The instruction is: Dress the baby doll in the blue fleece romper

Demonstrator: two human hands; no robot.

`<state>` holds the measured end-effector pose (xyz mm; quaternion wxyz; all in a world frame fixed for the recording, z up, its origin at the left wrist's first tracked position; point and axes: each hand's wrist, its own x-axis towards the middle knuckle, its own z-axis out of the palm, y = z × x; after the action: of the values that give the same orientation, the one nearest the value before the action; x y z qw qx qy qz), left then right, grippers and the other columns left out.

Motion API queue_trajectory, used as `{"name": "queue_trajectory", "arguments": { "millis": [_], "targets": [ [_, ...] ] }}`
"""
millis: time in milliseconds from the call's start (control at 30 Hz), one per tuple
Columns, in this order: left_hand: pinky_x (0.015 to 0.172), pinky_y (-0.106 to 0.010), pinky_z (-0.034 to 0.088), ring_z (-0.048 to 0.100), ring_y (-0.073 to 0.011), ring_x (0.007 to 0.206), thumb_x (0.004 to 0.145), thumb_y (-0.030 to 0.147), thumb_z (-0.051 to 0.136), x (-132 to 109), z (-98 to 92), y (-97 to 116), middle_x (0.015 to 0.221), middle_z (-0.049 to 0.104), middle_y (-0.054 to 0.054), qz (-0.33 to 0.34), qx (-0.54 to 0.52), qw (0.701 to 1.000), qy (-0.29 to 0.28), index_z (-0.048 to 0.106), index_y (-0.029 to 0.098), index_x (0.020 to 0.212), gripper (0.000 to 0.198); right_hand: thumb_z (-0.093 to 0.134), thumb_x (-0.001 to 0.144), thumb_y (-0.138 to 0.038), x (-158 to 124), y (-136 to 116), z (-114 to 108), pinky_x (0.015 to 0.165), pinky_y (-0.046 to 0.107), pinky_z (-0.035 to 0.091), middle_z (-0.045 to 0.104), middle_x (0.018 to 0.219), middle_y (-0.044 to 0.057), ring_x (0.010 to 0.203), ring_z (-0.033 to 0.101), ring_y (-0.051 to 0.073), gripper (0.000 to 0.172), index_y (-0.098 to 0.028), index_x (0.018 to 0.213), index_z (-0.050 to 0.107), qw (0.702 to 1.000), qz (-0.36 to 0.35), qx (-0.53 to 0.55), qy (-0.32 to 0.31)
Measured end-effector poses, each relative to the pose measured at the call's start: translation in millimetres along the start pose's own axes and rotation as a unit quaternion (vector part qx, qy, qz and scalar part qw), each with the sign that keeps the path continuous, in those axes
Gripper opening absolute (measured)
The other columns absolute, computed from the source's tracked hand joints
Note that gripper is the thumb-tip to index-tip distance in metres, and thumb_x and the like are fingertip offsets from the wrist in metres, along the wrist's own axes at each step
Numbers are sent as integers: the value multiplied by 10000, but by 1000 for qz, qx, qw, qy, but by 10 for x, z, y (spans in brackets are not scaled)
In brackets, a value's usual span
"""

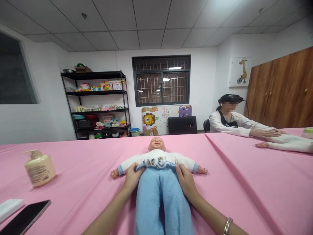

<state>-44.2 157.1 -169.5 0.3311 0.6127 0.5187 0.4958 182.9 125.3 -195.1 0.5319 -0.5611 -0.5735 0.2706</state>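
A baby doll (156, 144) lies on its back on the pink-covered table, head away from me and arms spread. It wears a white shirt (160, 156) with blue cuffs and a printed cartoon face, and fluffy light blue pants (154, 192). My left hand (132, 176) is closed on the blue-trimmed hem of the shirt at the doll's left-of-picture side. Opposite it, my right hand (185, 178) pinches the hem at the other side, near the waist of the pants. The fingertips of both hands are partly hidden by cloth.
A pump bottle (40, 168), a dark phone (25, 217) and a white box-like object (11, 208) lie to the left on the pink tablecloth (80, 182). Across at the right, a co-worker (228, 119) handles another doll (288, 143). Shelves (96, 93) stand behind.
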Motion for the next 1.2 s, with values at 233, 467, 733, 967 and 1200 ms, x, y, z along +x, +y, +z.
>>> {"name": "queue_trajectory", "arguments": {
  "millis": [233, 467, 733, 967, 1200],
  "targets": [
    [915, -262, 396, 521, -164, 1000, 710, 529, 523, 85, -83, -120, 1073, 573, -60, -7, -22, 996, -87, 585, 104, 990, 512, 405, 763, -517, 43, 73, 21, 741, 122, 345, 554, 863, 17, 791, 484, 32, 418, -115, 850, 478, 999, 4, -26, 23],
    [962, -286, 397, 518, -177, 1063, 698, 515, 556, 17, -35, -60, 1173, 528, -95, -84, -161, 980, -75, 531, 108, 1153, 611, 455, 746, -403, 99, 114, -4, 805, 138, 383, 553, 913, 25, 852, 504, 35, 323, -118, 898, 464, 999, -16, -5, 36],
    [650, -187, 408, 526, -92, 723, 580, 189, 527, 135, -117, -198, 896, 588, -63, -98, -168, 966, -169, 541, 68, 895, 338, 460, 723, -312, 198, 157, -82, 819, 144, 383, 559, 975, 27, 879, 498, 38, 308, -133, 954, 557, 996, -46, -36, -64],
    [695, -149, 397, 512, -90, 836, 616, 244, 570, 70, -319, 13, 941, 567, -47, -36, 18, 951, -305, 553, 90, 916, 337, 431, 700, -234, 133, 110, -103, 669, 112, 302, 529, 766, 10, 711, 421, 11, 162, -101, 739, 516, 993, -83, -64, 56],
    [845, -235, 402, 529, -138, 917, 718, 228, 412, -32, -134, 22, 1019, 579, -55, 62, 183, 964, -182, 603, 134, 901, 281, 406, 759, -481, 98, 114, -108, 659, 124, 298, 558, 778, 21, 694, 438, 26, 392, -111, 794, 531, 995, 12, -86, 49]
  ]
}}
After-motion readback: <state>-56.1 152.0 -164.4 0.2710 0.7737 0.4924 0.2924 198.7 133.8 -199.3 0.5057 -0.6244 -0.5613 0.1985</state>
